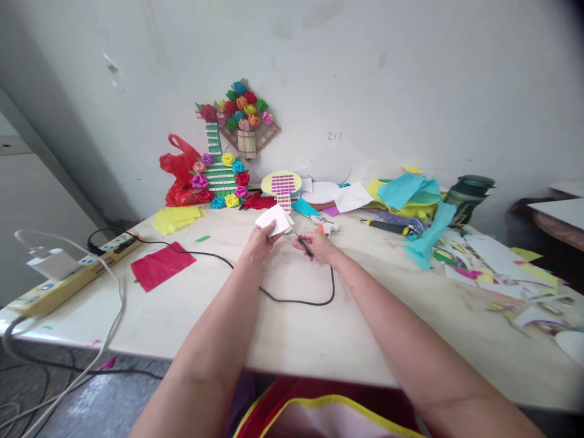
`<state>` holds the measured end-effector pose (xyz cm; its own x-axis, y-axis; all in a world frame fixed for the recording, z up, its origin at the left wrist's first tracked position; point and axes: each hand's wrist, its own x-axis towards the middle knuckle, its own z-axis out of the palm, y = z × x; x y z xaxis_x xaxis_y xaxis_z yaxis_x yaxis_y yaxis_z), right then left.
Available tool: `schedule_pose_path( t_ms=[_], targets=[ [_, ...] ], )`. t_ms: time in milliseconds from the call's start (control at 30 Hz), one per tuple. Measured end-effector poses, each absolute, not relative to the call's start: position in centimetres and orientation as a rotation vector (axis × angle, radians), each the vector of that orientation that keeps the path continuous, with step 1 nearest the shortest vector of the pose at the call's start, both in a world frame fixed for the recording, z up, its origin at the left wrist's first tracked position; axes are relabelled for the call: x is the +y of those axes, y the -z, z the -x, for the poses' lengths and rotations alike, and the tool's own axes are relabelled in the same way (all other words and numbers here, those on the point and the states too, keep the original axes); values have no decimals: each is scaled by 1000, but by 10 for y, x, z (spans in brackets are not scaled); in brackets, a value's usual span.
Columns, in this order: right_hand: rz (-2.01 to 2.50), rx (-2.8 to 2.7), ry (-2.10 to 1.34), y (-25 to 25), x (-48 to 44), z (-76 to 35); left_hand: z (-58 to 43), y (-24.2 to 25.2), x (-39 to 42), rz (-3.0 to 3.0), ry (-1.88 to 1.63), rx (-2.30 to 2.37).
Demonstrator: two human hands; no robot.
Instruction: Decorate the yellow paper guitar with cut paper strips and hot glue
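Note:
My left hand (pixel 263 242) is closed on a small piece of white paper (pixel 274 220), held up over the table. Close beside it, my right hand (pixel 319 246) grips scissors (pixel 303 244) with dark handles. Their blades point at the paper's right edge; whether they touch it I cannot tell. Just behind the paper stands a yellow oval piece (pixel 264 184) with a purple-and-white woven grid and a stem. An orange-and-white glue gun (pixel 328 228), partly hidden, lies behind my right hand.
A black cable (pixel 292 300) loops across the table below my hands, from a power strip (pixel 82 271) at left. Red crepe paper (pixel 163 266) lies left. Paper-flower crafts (pixel 221 176), a red bag (pixel 180 173), paper scraps (pixel 493 267) and a dark bottle (pixel 468 194) stand around.

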<state>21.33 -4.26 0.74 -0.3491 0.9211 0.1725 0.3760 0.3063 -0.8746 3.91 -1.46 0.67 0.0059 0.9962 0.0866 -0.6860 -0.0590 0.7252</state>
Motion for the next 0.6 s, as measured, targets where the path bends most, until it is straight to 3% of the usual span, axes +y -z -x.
schedule_pose_path(
  t_ms=[600],
  targets=[
    [1137, -1800, -1010, -5, -40, -213, -38, -5, -13, -704, -1510, 549]
  ],
)
